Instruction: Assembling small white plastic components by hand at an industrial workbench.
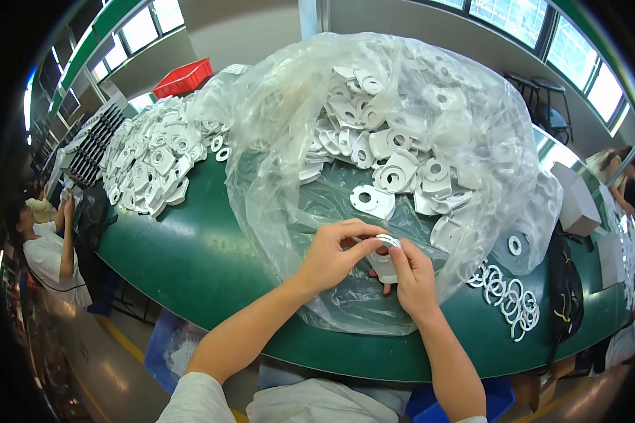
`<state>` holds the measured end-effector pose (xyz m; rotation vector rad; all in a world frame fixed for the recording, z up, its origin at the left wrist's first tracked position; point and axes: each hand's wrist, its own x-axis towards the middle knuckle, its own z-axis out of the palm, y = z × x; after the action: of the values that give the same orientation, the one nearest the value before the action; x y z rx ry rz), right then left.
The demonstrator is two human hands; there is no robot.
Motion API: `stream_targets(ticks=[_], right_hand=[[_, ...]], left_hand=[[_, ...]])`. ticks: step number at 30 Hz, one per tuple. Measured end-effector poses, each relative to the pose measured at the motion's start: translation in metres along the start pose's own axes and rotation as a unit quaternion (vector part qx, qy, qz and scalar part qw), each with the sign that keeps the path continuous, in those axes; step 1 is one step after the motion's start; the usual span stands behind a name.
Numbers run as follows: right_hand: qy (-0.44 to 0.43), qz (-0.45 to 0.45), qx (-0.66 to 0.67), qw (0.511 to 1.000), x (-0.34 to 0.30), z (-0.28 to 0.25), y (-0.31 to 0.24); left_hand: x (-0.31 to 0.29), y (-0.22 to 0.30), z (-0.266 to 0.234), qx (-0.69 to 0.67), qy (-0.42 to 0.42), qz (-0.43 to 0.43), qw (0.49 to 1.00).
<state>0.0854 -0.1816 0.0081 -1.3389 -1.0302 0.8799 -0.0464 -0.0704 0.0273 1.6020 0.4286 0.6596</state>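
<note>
With fingers [363,229] clamped on a narrow, glossy white ring [388,240] and a smooth white plate [383,270], working above a green, curved-edge table [159,243]

With the left hand [331,255], pinching the ring between thumb and forefinger. With the right hand [416,278], pressing the thumb close to the ring's right side and gripping the plate, supporting from underneath with fingertips peeping out past the lower edge.

Apparently working the ring at the upper end of the plate; possibly fitting, possibly freeing or checking, without showing which. Also leaving unclear whether handling a loose ring or a raised rim. Probably calling next for steadying the plate firmly while turning or pressing the ring evenly, without tilting.

Holding the plate at front centre, just below the ring, over the near part of a large, crumpled, clear plastic bag [261,211]. Showing in the plate a pale, smooth face and a rounded lower end; hiding much of the outline behind the hands; looking like moulded plastic or painted metal.

Lying farther back inside the bag, many similar white plates with round holes [395,173]. Heaping up at left, another pile of white plates [148,158]. Resting at right, a cluster of loose white rings [518,303].
</note>
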Motion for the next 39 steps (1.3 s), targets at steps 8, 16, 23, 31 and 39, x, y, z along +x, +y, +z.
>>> stream_targets(ticks=[8,16,23,31,39], right_hand=[[-0.041,-0.003,0.0,0.999,-0.001,-0.003,-0.005],[-0.03,-0.002,-0.007,1.0,-0.002,-0.001,-0.008],[-0.012,0.014,0.006,1.0,-0.003,0.001,-0.003],[0.023,0.036,0.038,0.998,-0.002,0.005,-0.003],[0.065,-0.094,-0.162,0.98,-0.005,0.003,-0.012]], left_hand=[[0.003,0.007,-0.011,-0.088,-0.048,-0.073,0.992],[0.002,0.013,-0.01,-0.084,-0.047,-0.097,0.991],[-0.004,0.012,-0.002,0.152,0.005,0.08,0.985],[-0.004,0.005,0.011,0.128,0.066,0.076,0.987],[-0.005,0.013,0.006,0.18,0.015,0.153,0.971]])
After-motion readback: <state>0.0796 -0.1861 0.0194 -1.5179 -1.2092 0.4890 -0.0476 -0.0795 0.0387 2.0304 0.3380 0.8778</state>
